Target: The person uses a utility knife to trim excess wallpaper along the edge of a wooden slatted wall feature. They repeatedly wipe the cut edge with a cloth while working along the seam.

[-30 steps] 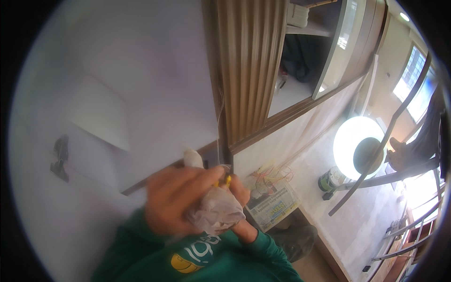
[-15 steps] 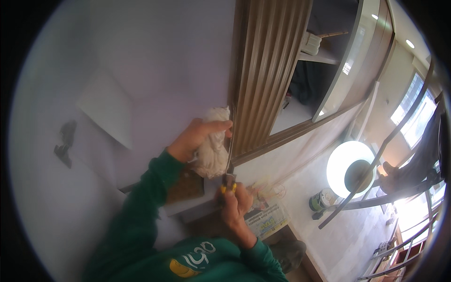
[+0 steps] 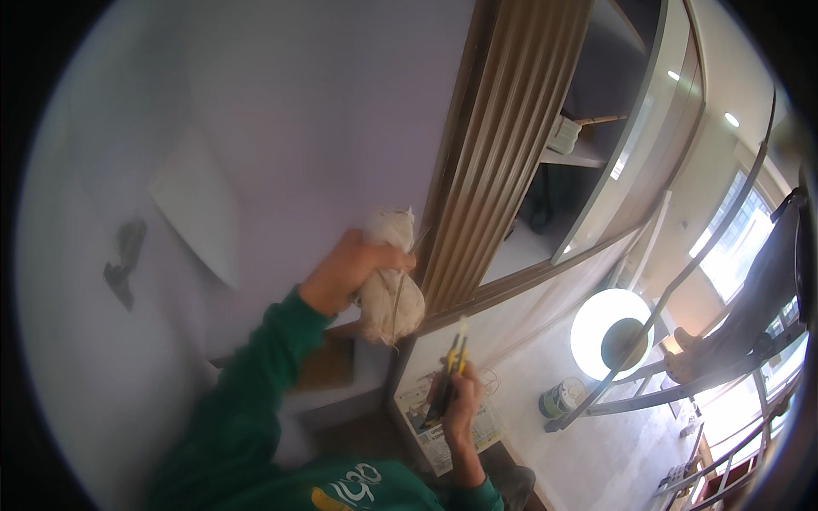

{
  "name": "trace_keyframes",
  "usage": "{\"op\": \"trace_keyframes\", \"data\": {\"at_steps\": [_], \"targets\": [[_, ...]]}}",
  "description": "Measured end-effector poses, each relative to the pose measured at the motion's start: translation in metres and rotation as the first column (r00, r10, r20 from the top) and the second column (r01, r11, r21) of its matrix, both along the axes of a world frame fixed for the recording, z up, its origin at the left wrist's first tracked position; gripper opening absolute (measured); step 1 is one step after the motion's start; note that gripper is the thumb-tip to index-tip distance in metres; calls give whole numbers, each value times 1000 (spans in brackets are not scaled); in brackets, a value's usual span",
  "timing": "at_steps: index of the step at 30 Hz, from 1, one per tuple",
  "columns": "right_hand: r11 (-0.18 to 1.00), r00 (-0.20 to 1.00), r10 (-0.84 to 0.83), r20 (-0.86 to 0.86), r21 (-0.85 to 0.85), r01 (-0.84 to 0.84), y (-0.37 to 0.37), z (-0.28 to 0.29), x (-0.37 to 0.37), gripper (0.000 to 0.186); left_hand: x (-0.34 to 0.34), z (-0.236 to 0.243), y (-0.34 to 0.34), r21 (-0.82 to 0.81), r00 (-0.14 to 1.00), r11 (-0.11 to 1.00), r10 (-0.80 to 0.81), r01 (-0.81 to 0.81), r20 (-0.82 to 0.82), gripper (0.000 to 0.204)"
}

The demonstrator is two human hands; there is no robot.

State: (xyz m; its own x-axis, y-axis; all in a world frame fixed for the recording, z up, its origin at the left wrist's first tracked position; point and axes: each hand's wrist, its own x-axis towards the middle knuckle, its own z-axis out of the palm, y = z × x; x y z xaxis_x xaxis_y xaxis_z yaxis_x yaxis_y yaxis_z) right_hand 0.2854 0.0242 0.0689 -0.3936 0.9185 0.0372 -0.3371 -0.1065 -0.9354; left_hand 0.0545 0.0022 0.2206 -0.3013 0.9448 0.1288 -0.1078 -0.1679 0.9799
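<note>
My left hand is closed around a crumpled cream cloth, held in front of the pale wall beside the ribbed brown panel. A thin line, perhaps a cord or strip, crosses the cloth, and a short end sticks out past my fingers. Lower and to the right, my right hand grips a yellow-and-black hand tool. Two slim dark prongs point up from it; its exact kind is not clear. A gap separates the tool from the cloth.
Open shelves stand beyond the panel. Newspaper lies below my right hand. To the right are a paint can, a bright round white object, curved metal bars and part of another person in dark clothing.
My right hand has drawn away from the cloth, moving right and down with the tool, which now points upward. The left hand still grips the cloth, and the whole view has shifted.
</note>
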Motion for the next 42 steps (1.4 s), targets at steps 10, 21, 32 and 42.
{"op": "trace_keyframes", "data": {"at_steps": [10,21,32,42], "targets": [[864,991,-100,88,502,43,47,146,-10,47,9,13,-30,70,1000,997,12,-13,19,15],[851,994,-74,85,525,19,65,147,-14,52,-1,32,-39,229,999,973,31,-33,16,12],[726,975,-159,155,688,9,76,170,-24,53,-10,53,-50,335,988,940,-111,70,105,13],[631,940,-272,204,775,14,67,193,-37,56,-4,72,-74,350,995,935,-81,55,60,8]]}}
